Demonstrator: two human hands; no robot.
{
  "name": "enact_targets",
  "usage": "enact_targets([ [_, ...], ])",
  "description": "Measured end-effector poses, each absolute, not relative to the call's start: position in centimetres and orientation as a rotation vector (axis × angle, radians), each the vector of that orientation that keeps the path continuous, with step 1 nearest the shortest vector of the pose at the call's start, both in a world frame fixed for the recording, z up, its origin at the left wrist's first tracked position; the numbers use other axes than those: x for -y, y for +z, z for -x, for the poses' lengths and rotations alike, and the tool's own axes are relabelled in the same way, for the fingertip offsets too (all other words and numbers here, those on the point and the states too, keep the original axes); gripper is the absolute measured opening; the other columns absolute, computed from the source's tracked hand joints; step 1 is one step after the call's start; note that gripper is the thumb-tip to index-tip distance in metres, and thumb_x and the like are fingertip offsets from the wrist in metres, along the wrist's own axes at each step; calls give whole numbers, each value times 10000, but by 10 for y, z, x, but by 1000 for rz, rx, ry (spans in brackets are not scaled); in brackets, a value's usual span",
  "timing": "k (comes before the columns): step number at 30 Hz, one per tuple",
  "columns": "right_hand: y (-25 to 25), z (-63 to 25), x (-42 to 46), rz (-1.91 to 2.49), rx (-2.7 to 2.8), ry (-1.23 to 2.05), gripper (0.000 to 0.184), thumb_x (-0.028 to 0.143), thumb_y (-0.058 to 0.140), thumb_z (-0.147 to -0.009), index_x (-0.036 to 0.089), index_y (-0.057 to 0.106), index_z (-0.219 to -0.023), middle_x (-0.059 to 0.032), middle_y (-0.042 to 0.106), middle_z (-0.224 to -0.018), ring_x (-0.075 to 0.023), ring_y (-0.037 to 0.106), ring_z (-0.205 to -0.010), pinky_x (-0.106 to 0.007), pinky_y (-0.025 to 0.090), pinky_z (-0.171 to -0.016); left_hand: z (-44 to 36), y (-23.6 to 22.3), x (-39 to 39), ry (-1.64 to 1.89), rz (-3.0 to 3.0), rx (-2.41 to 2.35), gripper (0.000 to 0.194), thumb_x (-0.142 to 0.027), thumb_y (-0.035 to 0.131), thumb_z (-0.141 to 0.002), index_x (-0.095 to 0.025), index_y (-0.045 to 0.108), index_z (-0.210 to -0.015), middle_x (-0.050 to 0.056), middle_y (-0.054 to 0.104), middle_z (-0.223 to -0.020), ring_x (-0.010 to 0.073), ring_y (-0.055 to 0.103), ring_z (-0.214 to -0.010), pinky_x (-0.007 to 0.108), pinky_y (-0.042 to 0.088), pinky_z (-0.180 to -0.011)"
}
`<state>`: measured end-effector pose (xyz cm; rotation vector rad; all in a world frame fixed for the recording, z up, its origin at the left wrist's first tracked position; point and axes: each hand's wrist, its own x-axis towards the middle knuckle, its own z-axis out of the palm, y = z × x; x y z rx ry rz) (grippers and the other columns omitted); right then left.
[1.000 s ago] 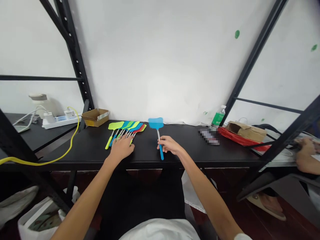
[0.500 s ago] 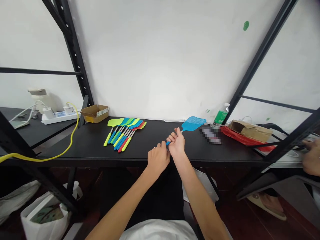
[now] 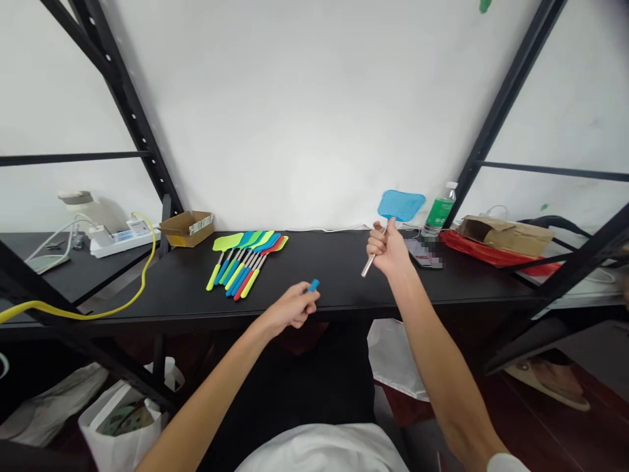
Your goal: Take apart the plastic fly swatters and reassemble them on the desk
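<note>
Moved apart since last frame: L hand [image 3: 296,305], fingers clamped on blue handle [image 3: 314,285] nr desk [image 3: 339,262] edge; R hand [image 3: 388,250], fingers clamped round bare shaft [image 3: 367,265], swatter head [image 3: 401,205] raised. Prob. best: light grip, shaft unbent.

A: Specify the top [image 3: 322,452].
B: Colour, white. Soft fabric, plain over the visible area. Shallow creases run across the front.
A: Specify the right sleeve [image 3: 506,463].
B: Colour, white, matching the top. Only the edge shows, at the lower border of the view.
A: Specify the forearms [image 3: 436,347].
B: Bare, slender, tapering forward. The left hand [image 3: 293,307] and right hand [image 3: 390,252] are likewise bare. Finger detail is too small to read.
A: Specify the trousers [image 3: 289,387].
B: Colour, black. Matt, uniform in tone. Seams are too dark to distinguish.
</note>
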<state>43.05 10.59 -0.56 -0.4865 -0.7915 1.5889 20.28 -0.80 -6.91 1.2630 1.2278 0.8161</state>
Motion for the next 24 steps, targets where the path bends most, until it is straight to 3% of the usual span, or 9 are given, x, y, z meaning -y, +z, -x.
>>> enact_targets([
  [1, -9, -434, -105, 502, 817, 1656, 378, 561, 500, -976, 215, 494, -824, 113, 220, -523, -62, 124, -393, -166, 121, -374, -196, -68, 0, 882, -1324, -1325, 255, -423, 583, -853, -252, 494, -1020, -37, 522, -706, 72, 335, -437, 194, 212, -417],
  [4, -27, -425, -97, 568, 884, 1771, 307, 514, 564, -950, 215, 520, -899, 96, 345, -564, -53, 170, -396, -156, 105, -375, -181, -62, -31, 1051, -1640, -1646, 535, -301, 555, -858, -255, 432, -1376, 65, 639, -940, 174, 607, -694, 280, 470, -623],
  [7, -42, -405, -90, 601, 946, 1794, 261, 454, 606, -930, 216, 507, -891, 98, 358, -566, -48, 195, -396, -146, 115, -375, -178, -59, -55, 863, -1967, -1978, 657, -218, 499, -870, -155, 340, -1504, 190, 593, -1220, 302, 623, -1076, 419, 477, -913],
  [9, -48, -395, -88, 594, 993, 1826, 262, 452, 605, -929, 213, 507, -886, 101, 354, -560, -45, 195, -393, -143, 117, -371, -182, -62, -60, 622, -2096, -2165, 615, -195, 451, -887, -127, 386, -1495, 227, 529, -1312, 355, 573, -1177, 475, 451, -966],
  [12, -51, -390, -85, 573, 1049, 1897, 291, 479, 568, -948, 204, 508, -874, 106, 342, -551, -39, 169, -383, -141, 112, -360, -188, -69, -58, 406, -2212, -2282, 511, -234, 390, -928, -165, 523, -1417, 206, 546, -1282, 384, 545, -1193, 498, 470, -935],
  [17, -46, -389, -78, 492, 1036, 2067, 284, 413, 455, -1023, 202, 468, -834, 113, 280, -536, -48, 113, -378, -140, 97, -340, -191, -65, -49, 653, -2236, -2197, 473, -364, 476, -918, -180, 612, -1331, 178, 568, -1319, 385, 513, -1225, 523, 439, -993],
  [20, -40, -386, -69, 332, 984, 2256, 318, 368, 356, -1067, 207, 417, -800, 110, 224, -540, -55, 79, -380, -138, 83, -329, -198, -49, -43, 1059, -1971, -1737, 489, -442, 520, -900, -172, 633, -1292, 166, 601, -1323, 349, 552, -1207, 508, 436, -1013],
  [24, -34, -378, -52, 172, 1004, 2421, 321, 352, 328, -1081, 212, 388, -798, 111, 180, -544, -51, 39, -376, -131, 63, -321, -211, -32, -30, 1196, -1403, -930, 549, -609, 489, -875, -164, 709, -1108, 167, 664, -1238, 349, 596, -1185, 503, 494, -946],
])
